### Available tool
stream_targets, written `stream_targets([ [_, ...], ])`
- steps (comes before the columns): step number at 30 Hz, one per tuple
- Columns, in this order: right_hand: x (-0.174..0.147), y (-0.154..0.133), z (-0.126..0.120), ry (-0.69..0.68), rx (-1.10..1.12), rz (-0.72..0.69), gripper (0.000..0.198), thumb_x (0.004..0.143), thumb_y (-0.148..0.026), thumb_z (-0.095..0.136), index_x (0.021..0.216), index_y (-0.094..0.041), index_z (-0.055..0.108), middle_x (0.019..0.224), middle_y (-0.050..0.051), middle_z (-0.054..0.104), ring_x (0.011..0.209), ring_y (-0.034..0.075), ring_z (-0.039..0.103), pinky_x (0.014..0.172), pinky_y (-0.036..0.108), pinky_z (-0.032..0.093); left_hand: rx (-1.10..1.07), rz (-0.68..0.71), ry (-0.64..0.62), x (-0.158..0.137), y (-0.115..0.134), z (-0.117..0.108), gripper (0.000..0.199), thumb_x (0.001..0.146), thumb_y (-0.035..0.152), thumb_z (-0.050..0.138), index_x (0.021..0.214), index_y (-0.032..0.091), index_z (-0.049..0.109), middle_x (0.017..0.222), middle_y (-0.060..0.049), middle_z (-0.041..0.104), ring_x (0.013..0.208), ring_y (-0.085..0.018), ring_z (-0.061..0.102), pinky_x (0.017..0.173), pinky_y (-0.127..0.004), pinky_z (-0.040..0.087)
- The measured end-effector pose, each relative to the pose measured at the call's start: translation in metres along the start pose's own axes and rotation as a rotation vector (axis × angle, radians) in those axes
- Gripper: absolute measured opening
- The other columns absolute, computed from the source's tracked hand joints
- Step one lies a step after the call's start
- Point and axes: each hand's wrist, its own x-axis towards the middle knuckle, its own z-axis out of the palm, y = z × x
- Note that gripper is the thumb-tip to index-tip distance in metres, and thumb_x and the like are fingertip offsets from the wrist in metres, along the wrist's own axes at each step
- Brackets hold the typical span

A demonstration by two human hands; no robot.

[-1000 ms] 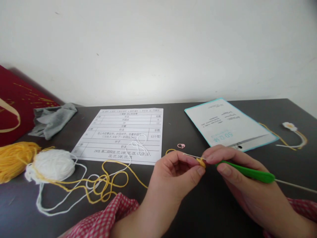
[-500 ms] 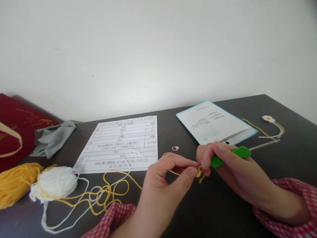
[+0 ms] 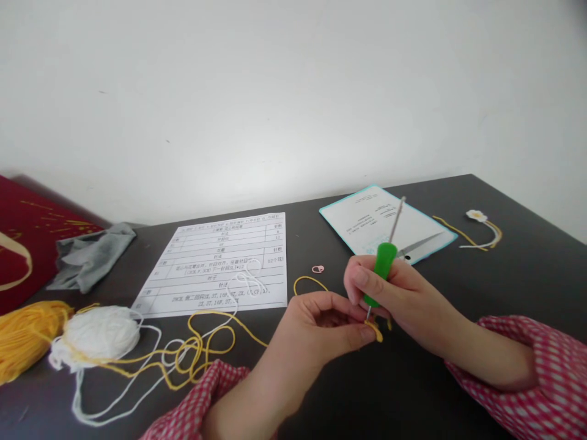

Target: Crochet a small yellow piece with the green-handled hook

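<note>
My right hand [image 3: 389, 287] grips a crochet hook [image 3: 385, 261] by its green handle. One metal end points up and away; the other reaches down to a small piece of yellow crochet [image 3: 376, 332]. My left hand [image 3: 328, 327] pinches that yellow piece between thumb and fingers, which hide part of it. A strand of yellow yarn [image 3: 308, 278] loops out behind the left hand, and more yellow yarn [image 3: 202, 342] lies in loose coils to its left. Whether the hook's tip is through a stitch cannot be made out.
On the dark table lie a yellow skein [image 3: 34, 339], a white yarn ball [image 3: 101, 335], a printed sheet [image 3: 220, 263], a pink stitch marker [image 3: 318, 269], a blue-edged card [image 3: 367, 214], scissors [image 3: 426, 244] and a crocheted flower [image 3: 477, 216]. A grey cloth [image 3: 92, 253] and red bag [image 3: 27, 232] are left.
My right hand has turned the crochet hook from lying nearly level to standing steeply, its lower end at the yellow piece. The left hand keeps its pinch. The whole view has shifted slightly.
</note>
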Motion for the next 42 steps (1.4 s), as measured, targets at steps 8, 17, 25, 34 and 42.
stream_targets([
  [8, -0.013, 0.010, -0.016, 0.379, -0.216, -0.214, 0.038, 0.084, -0.060, 0.071, 0.106, -0.029, 0.071, 0.097, 0.001, 0.071, 0.091, 0.018, 0.065, 0.080, 0.027, 0.052, -0.073, 0.110, 0.155, -0.006, 0.012, 0.002, 0.013, 0.068, 0.016, 0.088, 0.069, 0.017, 0.075, 0.068, 0.003, 0.073, 0.066, -0.007, 0.062, 0.068, -0.017, 0.048],
  [17, -0.037, -0.002, 0.003, 0.295, -0.624, -0.365, 0.009, 0.084, -0.030, 0.076, 0.090, -0.033, 0.070, 0.079, -0.009, 0.073, 0.072, 0.010, 0.070, 0.068, 0.013, 0.056, 0.083, 0.319, 0.287, 0.000, 0.002, -0.003, 0.013, 0.067, 0.020, 0.086, 0.066, 0.018, 0.074, 0.066, 0.000, 0.071, 0.062, -0.010, 0.058, 0.060, -0.020, 0.043],
  [25, -0.030, 0.001, 0.000, 0.295, -0.473, -0.215, 0.011, 0.087, -0.026, 0.069, 0.084, -0.035, 0.074, 0.074, -0.010, 0.076, 0.067, 0.008, 0.071, 0.064, 0.010, 0.053, 0.077, 0.393, 0.254, -0.003, -0.005, -0.001, 0.010, 0.068, 0.019, 0.087, 0.068, 0.020, 0.076, 0.065, 0.002, 0.069, 0.062, -0.009, 0.056, 0.060, -0.018, 0.044],
  [34, -0.033, 0.010, 0.002, 0.290, -0.145, 0.008, 0.015, 0.084, -0.044, 0.076, 0.076, -0.032, 0.078, 0.069, -0.004, 0.074, 0.067, 0.010, 0.067, 0.063, 0.013, 0.053, -0.140, 0.267, 0.224, -0.006, 0.003, 0.005, 0.015, 0.063, 0.014, 0.090, 0.067, 0.018, 0.076, 0.068, 0.001, 0.075, 0.065, -0.010, 0.067, 0.066, -0.018, 0.051],
  [42, -0.030, 0.018, 0.004, 0.242, 0.201, 0.139, 0.018, 0.080, -0.046, 0.082, 0.075, -0.029, 0.079, 0.069, -0.003, 0.072, 0.069, 0.009, 0.064, 0.067, 0.014, 0.051, -0.278, 0.279, 0.138, -0.002, 0.004, 0.008, 0.021, 0.058, 0.020, 0.096, 0.064, 0.018, 0.076, 0.063, 0.003, 0.075, 0.060, -0.008, 0.069, 0.065, -0.017, 0.053],
])
